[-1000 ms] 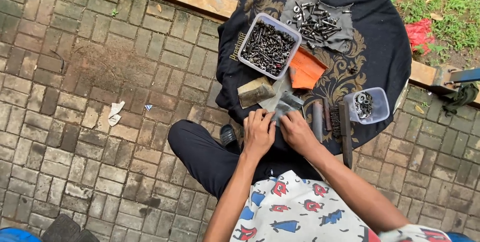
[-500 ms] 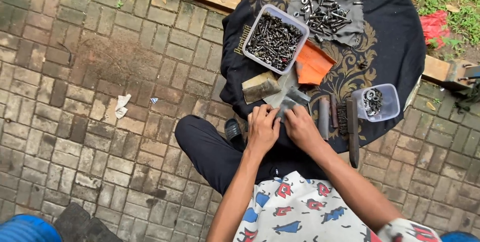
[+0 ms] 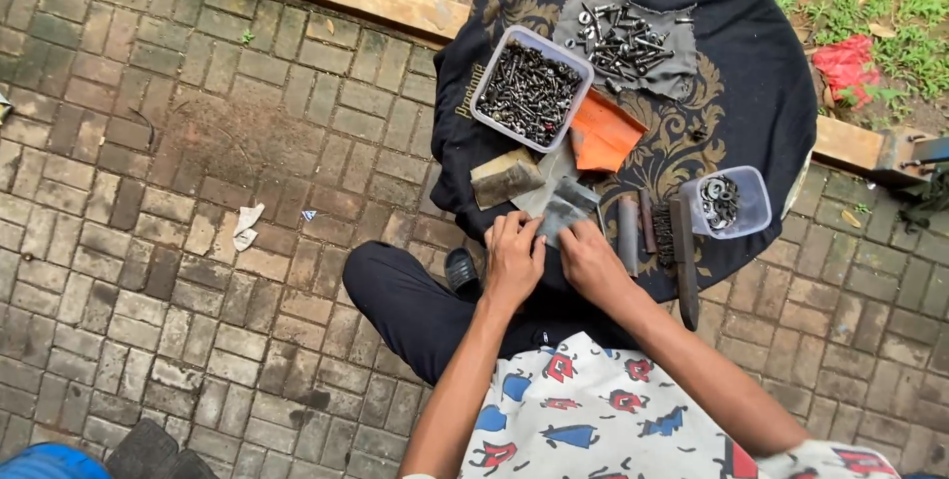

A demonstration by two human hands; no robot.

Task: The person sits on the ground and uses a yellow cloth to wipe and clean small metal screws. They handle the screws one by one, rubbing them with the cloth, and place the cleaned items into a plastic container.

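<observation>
The left hand [image 3: 512, 260] and the right hand [image 3: 590, 260] lie side by side at the near edge of a dark patterned cloth [image 3: 761, 93] spread on the brick paving [image 3: 198, 143]. Both press their fingertips onto a small grey sheet [image 3: 563, 210], apparently abrasive paper; whether something small is pinched under it cannot be told. The sheet lies just beyond the fingers, its long axis slanting away and to the right, and both hands reach it about equally.

Taking the grey sheet as the landmark: just left of it rests a brownish block [image 3: 504, 178]. Beyond it lies a folded orange sheet [image 3: 603, 133]. Further beyond and to the left stands a rectangular clear tub [image 3: 531, 90] filled with dark screws and bolts. Beyond the orange sheet, a grey rag [image 3: 625, 39] carries a loose heap of shinier bolts and nuts. Right of the landmark lie a metal tube [image 3: 627, 234] and a wire brush [image 3: 682, 257], long axes pointing away from the person. Further right sits a small clear tub [image 3: 732, 202] holding washers.
</observation>
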